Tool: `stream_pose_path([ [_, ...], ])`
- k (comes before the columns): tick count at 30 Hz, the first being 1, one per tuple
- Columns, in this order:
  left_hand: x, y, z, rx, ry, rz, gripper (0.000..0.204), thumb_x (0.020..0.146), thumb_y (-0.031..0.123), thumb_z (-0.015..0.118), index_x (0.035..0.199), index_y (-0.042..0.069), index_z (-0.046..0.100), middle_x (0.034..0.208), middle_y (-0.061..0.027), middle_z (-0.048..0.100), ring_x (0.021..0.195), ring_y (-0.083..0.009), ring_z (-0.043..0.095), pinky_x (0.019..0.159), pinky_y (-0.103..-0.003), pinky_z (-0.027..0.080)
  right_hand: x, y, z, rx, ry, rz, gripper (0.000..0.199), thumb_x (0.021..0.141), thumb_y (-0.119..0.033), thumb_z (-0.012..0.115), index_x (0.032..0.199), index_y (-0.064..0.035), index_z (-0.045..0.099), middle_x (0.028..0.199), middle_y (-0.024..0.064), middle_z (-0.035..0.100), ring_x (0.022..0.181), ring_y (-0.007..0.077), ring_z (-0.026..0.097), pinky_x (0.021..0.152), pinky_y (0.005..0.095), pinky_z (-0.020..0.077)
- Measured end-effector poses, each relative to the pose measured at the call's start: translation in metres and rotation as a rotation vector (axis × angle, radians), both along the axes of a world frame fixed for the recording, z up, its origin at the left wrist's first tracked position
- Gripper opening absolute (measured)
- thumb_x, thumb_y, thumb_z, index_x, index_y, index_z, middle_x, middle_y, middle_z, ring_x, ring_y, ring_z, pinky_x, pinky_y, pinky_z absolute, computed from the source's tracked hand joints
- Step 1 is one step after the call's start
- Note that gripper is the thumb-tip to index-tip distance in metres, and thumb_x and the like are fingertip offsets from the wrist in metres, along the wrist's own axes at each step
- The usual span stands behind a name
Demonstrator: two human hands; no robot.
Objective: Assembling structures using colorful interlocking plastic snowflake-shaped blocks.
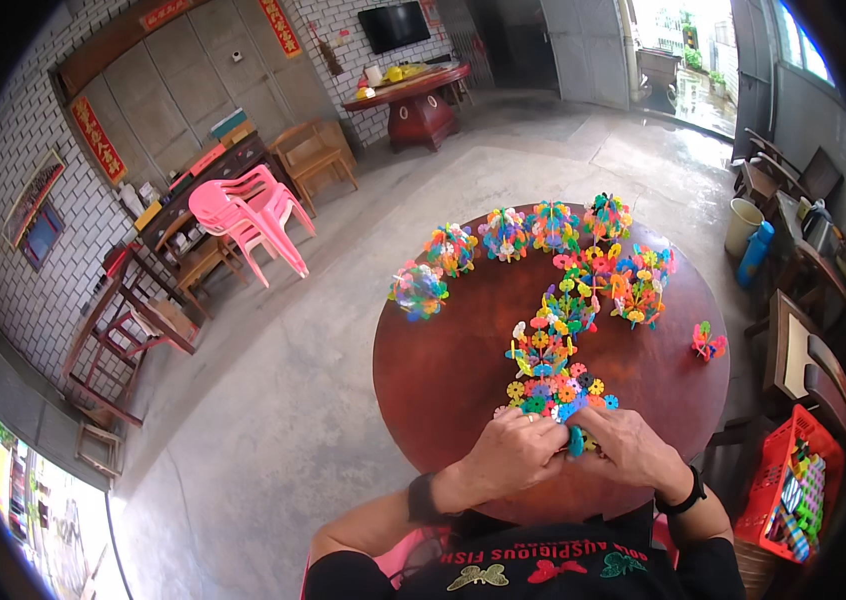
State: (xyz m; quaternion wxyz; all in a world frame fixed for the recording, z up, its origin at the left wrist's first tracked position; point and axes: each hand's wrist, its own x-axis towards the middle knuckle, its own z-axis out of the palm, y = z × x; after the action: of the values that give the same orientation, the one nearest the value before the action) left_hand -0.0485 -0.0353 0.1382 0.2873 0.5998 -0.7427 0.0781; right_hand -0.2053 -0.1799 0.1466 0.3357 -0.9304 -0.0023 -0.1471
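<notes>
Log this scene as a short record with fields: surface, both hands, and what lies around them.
surface: round dark red-brown wooden table
left hand: gripping the near edge of a multicoloured plastic snowflake-disc build
right hand: pinching a teal plastic disc at that build
far edge: arc of multicoloured disc balls
right of table: red plastic basket of loose pieces

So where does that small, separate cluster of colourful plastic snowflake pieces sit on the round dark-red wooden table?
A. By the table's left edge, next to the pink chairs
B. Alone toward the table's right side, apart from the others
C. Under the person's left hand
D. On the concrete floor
B: the small separate cluster of colourful plastic snowflake pieces lies alone on the right part of the round dark-red wooden table, clear of the long chain of joined pieces.
</notes>
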Motion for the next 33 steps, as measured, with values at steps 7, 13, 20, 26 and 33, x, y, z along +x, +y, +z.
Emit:
stream_pose_path([
  [7,0.003,-0.008,0.047,-0.139,-0.220,-0.036,0.013,0.074,0.015,0.065,0.075,0.008,0.053,0.067,-0.0023,0.050,0.061,-0.0175,0.054,0.060,-0.030,0.041,0.002,0.001,0.039,-0.323,-0.351,0.019,0.044,0.072,-0.022,0.075,0.104,-0.0015,0.054,0.092,0.0138,0.058,0.076,0.0330,0.060,0.066,0.0373,0.0502],
  [13,-0.017,0.008,0.101,-0.178,-0.247,-0.205,0.013,0.069,0.015,0.064,0.071,0.009,0.053,0.066,0.0001,0.044,0.060,-0.0133,0.051,0.059,-0.028,0.041,-0.028,0.008,0.089,-0.494,-0.363,0.113,0.043,0.070,-0.024,0.075,0.100,-0.0012,0.055,0.090,0.0105,0.058,0.071,0.0235,0.060,0.063,0.0341,0.0492],
  [20,-0.025,0.021,0.085,-0.168,-0.248,-0.251,0.010,0.065,0.013,0.062,0.071,0.010,0.054,0.065,0.0009,0.041,0.060,-0.0110,0.050,0.058,-0.025,0.039,-0.039,0.019,0.073,-0.600,-0.396,0.178,0.035,0.075,-0.028,0.068,0.094,-0.0022,0.056,0.088,0.0093,0.059,0.062,0.0152,0.056,0.058,0.0279,0.0438],
  [26,-0.026,0.026,0.081,-0.174,-0.277,-0.280,0.011,0.064,0.014,0.060,0.071,0.009,0.054,0.065,0.0010,0.039,0.060,-0.0109,0.049,0.057,-0.025,0.036,-0.045,0.024,0.057,-0.603,-0.399,0.169,0.033,0.076,-0.029,0.066,0.094,-0.0028,0.056,0.089,0.0100,0.060,0.062,0.0157,0.057,0.058,0.0283,0.0426],
  [33,-0.023,0.012,0.078,-0.156,-0.333,-0.209,0.013,0.070,0.018,0.061,0.073,0.009,0.052,0.067,-0.0004,0.040,0.058,-0.0126,0.048,0.058,-0.027,0.038,-0.043,0.019,0.064,-0.609,-0.325,0.105,0.040,0.071,-0.024,0.071,0.098,0.0026,0.057,0.093,0.0140,0.060,0.075,0.0213,0.061,0.065,0.0308,0.0495],
])
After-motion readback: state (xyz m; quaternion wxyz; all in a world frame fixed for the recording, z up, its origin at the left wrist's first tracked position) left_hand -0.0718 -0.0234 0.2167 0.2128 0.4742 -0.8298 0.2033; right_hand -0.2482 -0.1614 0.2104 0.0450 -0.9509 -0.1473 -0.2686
